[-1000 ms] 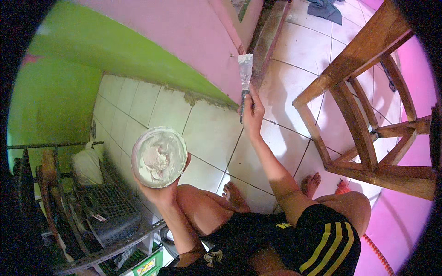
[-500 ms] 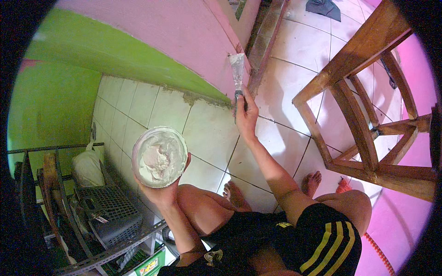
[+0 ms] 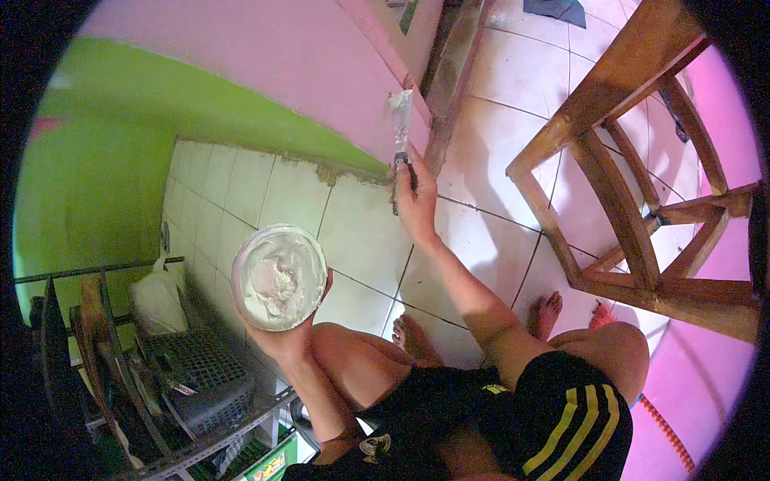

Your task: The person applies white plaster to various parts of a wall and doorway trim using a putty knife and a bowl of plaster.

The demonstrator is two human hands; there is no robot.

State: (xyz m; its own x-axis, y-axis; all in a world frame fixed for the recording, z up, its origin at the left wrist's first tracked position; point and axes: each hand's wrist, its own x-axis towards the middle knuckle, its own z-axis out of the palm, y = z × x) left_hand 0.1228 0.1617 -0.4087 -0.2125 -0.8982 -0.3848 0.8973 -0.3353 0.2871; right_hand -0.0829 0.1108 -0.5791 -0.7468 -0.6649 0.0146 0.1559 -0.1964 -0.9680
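Note:
In my left hand (image 3: 287, 341) rests a round tub of white putty (image 3: 277, 280), held from below and behind with its open top toward me. The putty is heaped and scooped in the middle. My right hand (image 3: 415, 200) grips the dark handle of a putty knife (image 3: 402, 128), its blade pointing away from me. White putty sits at the blade's tip. The blade is in front of the pink wall (image 3: 265, 64), close to the wall's end edge; whether it touches cannot be made out.
A wooden chair frame (image 3: 618, 200) stands at the right. At lower left a metal rack (image 3: 216, 437) holds a dark plastic basket (image 3: 200, 377) and a white bag (image 3: 158, 301). A green band (image 3: 216, 108) runs beneath the pink paint. Dark cloth (image 3: 556, 10) lies on the tiled floor (image 3: 513, 72).
My right hand and the putty knife have shifted slightly left, and the blade has turned a little. The tub in my left hand stays nearly in place.

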